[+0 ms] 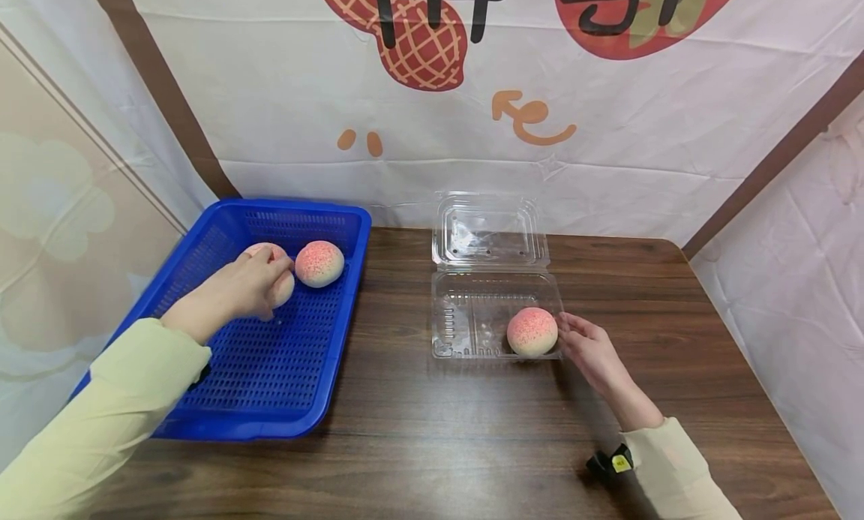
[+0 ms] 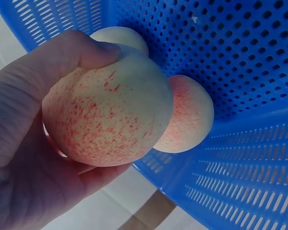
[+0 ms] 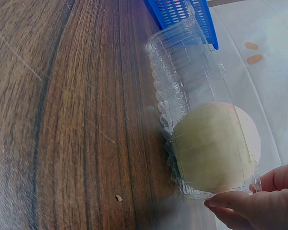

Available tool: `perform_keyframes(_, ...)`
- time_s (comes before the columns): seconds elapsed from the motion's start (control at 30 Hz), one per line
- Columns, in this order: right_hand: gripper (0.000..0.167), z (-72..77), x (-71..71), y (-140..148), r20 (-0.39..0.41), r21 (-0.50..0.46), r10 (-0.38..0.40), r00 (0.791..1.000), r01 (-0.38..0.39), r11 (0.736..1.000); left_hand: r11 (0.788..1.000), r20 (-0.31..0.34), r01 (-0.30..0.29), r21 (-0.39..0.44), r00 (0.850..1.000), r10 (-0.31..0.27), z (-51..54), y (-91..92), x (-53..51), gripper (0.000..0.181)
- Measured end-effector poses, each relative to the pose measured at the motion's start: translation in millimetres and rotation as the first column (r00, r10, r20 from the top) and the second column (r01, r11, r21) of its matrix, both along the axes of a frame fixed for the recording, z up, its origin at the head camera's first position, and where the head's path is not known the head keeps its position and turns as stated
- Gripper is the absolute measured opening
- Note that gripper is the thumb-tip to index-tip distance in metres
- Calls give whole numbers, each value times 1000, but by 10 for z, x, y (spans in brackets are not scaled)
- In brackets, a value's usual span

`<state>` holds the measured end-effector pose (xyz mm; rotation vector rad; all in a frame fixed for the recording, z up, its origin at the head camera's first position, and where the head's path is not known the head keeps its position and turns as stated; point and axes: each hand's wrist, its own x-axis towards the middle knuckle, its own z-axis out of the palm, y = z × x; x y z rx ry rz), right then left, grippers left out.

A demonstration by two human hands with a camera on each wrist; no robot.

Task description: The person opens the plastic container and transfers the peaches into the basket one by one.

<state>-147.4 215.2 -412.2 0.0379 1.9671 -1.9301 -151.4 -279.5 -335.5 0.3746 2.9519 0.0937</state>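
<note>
My left hand is inside the blue basket, gripping a pink-speckled peach between thumb and fingers. Two more peaches lie beside it, a pale one partly hidden behind the held one and a pinker one at the basket's back right. On the table a clear plastic clamshell box stands with its lid raised at the back. One peach sits in the box's right front part. At that box's right side, my right hand pinches the rim between thumb and fingers.
The brown wooden table carries both basket and box. A printed white cloth hangs behind the table, with more cloth at both sides. A black strap with a yellow label shows at the right sleeve.
</note>
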Motion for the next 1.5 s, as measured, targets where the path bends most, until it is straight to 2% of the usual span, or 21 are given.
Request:
perform_keyframes(0.27,48,-6,-7,-1,4,8,-6,1000,6,1000,1000,42,-11,-4,999,11,-11,-41,10,73)
perform_keyframes(0.5,49,-1,-15,10,18,13,-10,1000,10,1000,999,101,-47,-5,994,47,-38,-93,28,83)
perform_keyframes(0.63,49,-5,-16,9,17,12,-8,1000,8,1000,999,105,-41,-24,993,44,-86,-142,19,87)
perform_keyframes(1.0,48,-12,-17,4,-2,-13,-5,1000,5,1000,997,124,-28,-77,992,38,-162,-220,42,74)
perform_keyframes(1.27,48,-8,-13,9,-5,1,10,1000,-10,1000,995,165,-43,-92,985,58,-203,-287,41,86)
perform_keyframes(1.5,48,-1,-13,3,-4,-11,7,1000,-7,1000,995,188,-60,-75,979,73,-250,-341,44,91)
